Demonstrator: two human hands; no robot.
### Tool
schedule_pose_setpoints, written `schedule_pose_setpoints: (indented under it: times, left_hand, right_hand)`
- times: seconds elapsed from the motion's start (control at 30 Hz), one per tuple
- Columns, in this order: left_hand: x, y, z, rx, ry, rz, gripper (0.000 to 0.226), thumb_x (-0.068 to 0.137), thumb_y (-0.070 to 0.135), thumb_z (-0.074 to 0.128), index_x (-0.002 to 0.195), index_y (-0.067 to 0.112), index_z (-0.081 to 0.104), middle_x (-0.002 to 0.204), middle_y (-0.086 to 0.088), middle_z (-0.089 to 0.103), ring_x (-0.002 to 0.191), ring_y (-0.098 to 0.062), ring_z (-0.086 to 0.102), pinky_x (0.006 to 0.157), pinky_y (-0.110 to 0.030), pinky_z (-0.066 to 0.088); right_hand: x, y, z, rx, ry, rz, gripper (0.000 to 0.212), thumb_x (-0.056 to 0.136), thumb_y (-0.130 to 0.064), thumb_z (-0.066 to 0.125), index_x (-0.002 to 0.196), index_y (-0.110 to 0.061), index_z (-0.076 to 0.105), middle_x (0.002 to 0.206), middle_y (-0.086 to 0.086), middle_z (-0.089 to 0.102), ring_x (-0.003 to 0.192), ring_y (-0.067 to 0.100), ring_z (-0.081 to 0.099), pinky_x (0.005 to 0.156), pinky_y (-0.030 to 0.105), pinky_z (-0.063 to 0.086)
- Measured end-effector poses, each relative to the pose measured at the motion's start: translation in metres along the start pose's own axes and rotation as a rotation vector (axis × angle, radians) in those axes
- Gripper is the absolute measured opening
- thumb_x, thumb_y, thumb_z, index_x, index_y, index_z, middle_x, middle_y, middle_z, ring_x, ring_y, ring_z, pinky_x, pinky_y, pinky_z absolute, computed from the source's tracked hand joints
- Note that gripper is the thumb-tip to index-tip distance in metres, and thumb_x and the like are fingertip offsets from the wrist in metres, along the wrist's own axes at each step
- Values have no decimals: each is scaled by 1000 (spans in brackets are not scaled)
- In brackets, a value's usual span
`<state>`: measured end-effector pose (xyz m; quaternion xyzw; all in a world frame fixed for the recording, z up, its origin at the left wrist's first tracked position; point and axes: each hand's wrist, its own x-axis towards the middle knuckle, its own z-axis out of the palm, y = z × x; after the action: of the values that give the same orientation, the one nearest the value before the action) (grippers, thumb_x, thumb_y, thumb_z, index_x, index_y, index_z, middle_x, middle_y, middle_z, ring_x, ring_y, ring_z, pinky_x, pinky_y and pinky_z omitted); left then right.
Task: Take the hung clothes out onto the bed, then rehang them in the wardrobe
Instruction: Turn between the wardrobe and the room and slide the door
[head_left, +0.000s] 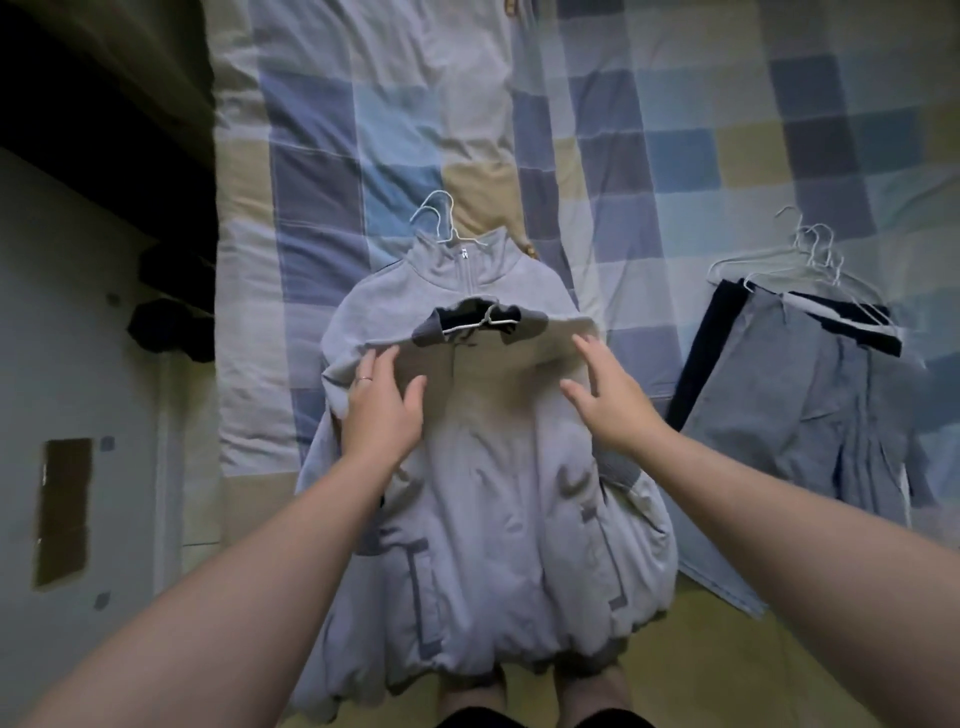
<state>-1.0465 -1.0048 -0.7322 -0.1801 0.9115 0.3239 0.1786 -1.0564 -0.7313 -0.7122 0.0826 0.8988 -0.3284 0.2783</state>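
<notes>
On the checked bed (675, 130), at its near edge, a pale grey jacket (493, 467) lies face up on its wire hanger (467, 326), its hem spilling over the edge toward the person's legs. I see a second grey jacket (395, 291) with a zip collar spread beneath it, its white hanger hook (436, 215) pointing up the quilt. The left hand (382, 410), a ring (363, 379) on one finger, rests flat on the top jacket's shoulder, fingers straight and spread, holding nothing. The right hand (613, 400) is wide open above the other shoulder; I cannot tell whether it touches the cloth. Well to the right, a stack of blue-grey and dark garments (810, 405) lies on the quilt, their white hangers (810, 254) bunched at the top.
</notes>
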Motion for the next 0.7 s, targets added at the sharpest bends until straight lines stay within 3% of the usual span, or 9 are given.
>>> schedule_pose_setpoints:
  times: [0.07, 0.17, 0.4, 0.53, 0.7]
  left_hand:
    - [-11, 4, 2, 54, -64, -37, 60, 98, 43, 51, 151, 22, 33, 163, -7, 20, 147, -28, 24, 116, -46, 24]
    - [-37, 14, -3, 122, -139, -28, 64, 98, 49, 47, 155, 28, 24, 166, -2, 8, 150, -26, 13, 117, -49, 20]
    - [-97, 41, -30, 186, -185, 126, 66, 97, 55, 44, 155, 33, 20, 166, 0, 5, 151, -24, 2, 119, -50, 16]
    - [-129, 69, -39, 199, -222, 229, 67, 97, 58, 41, 155, 37, 17, 166, 4, 2, 151, -20, -3, 120, -44, 7]
    - [-171, 112, -26, 269, -258, 390, 67, 96, 62, 39, 154, 41, 14, 166, 7, 0, 151, -19, -4, 120, -47, 9]
  right_hand:
    - [-12, -3, 6, 49, -1, 29, 62, 99, -34, 51, 154, -25, 24, 162, -5, 18, 149, 12, 15, 120, 33, 17]
    - [-42, -10, 11, 84, -4, 95, 61, 100, -38, 48, 155, -26, 22, 162, -5, 17, 149, 10, 12, 121, 36, 16]
    - [-123, -28, 2, 208, 104, 96, 61, 100, -38, 48, 154, -25, 24, 160, -8, 24, 147, 10, 19, 119, 31, 18]
    - [-167, -26, -18, 261, 203, 79, 61, 100, -36, 49, 154, -25, 25, 158, -8, 26, 147, 12, 21, 120, 37, 20]
    - [-224, -3, -49, 223, 320, 100, 59, 100, -42, 45, 153, -36, 20, 160, -15, 18, 148, 10, 13, 120, 45, 16]
